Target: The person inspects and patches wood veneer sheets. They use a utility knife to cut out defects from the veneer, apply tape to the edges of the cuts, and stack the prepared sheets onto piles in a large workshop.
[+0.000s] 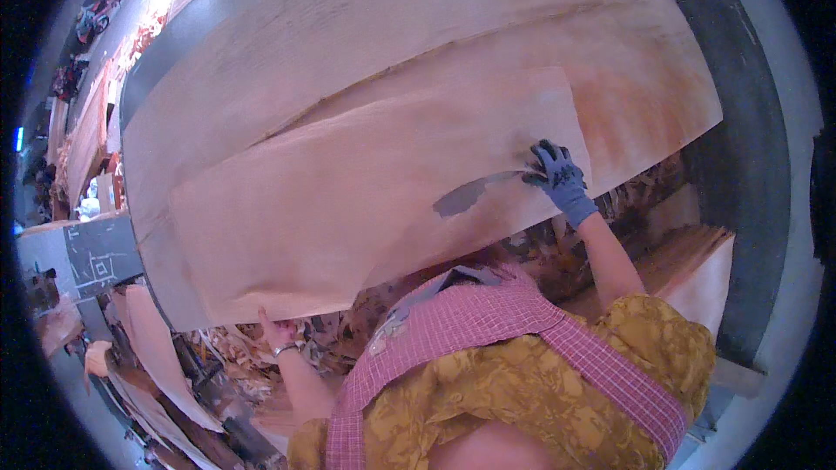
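A pale, thin wood veneer sheet [374,183] lies over a larger veneer sheet [644,61] with a long ridge running across it. My bare left hand [277,332] is at the smaller sheet's near left edge, thumb on top and the other fingers mostly hidden; it pinches the edge, which buckles slightly there. My right hand [562,179], in a blue-grey glove with dark fingertips, rests on the right part of the same sheet, fingers bent and apart. Beside its fingertips is a dark, elongated gap [461,198] in the veneer.
Torn veneer scraps [235,352] lie below the near edge. More veneer strips [165,357] are stacked at the lower left, near a grey metal block [100,252] with chalk marks. A dark metal surface [740,122] borders the right side. Bicycles or motorbikes [91,22] stand at the far left.
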The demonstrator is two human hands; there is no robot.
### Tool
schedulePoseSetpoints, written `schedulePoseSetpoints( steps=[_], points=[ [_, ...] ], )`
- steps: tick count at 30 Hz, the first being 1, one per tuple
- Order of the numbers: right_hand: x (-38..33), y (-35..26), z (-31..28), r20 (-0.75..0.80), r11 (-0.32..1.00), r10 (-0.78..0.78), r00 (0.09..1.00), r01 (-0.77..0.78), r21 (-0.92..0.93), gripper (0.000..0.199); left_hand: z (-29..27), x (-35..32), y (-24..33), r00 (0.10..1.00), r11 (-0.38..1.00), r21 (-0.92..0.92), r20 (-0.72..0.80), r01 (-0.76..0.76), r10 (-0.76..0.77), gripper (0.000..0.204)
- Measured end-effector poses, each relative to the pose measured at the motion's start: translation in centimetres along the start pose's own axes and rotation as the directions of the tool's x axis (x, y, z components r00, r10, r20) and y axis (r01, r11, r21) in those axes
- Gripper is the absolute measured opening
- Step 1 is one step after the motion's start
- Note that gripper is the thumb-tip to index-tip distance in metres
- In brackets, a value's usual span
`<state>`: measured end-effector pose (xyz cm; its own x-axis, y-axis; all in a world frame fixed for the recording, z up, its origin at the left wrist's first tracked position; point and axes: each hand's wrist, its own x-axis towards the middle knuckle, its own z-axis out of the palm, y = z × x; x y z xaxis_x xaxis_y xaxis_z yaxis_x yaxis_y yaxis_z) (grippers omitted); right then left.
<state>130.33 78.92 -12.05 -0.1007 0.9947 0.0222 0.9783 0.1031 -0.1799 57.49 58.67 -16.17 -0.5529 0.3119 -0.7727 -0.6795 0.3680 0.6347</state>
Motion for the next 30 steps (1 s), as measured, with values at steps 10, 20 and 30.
schedulePoseSetpoints(
  steps=[10,20,30],
  points=[
    [-1.4,8.5,0.8,-0.012,0.994,-0.083,0.996,0.082,-0.071,0.029,4.2,-0.4,-3.0,0.992,0.995,0.048,0.092,-0.093,0.088,0.041],
    [-2.8,8.5,-2.2,-0.006,0.985,-0.154,0.988,0.153,-0.080,0.030,0.3,-2.1,-4.8,0.999,0.998,0.066,0.043,-0.025,0.022,0.035],
    [-2.2,10.7,1.3,0.088,0.966,-0.243,0.966,0.249,-0.063,0.038,-5.6,2.6,-7.0,0.989,0.988,0.097,-0.082,-0.117,0.125,0.045]
  ],
)
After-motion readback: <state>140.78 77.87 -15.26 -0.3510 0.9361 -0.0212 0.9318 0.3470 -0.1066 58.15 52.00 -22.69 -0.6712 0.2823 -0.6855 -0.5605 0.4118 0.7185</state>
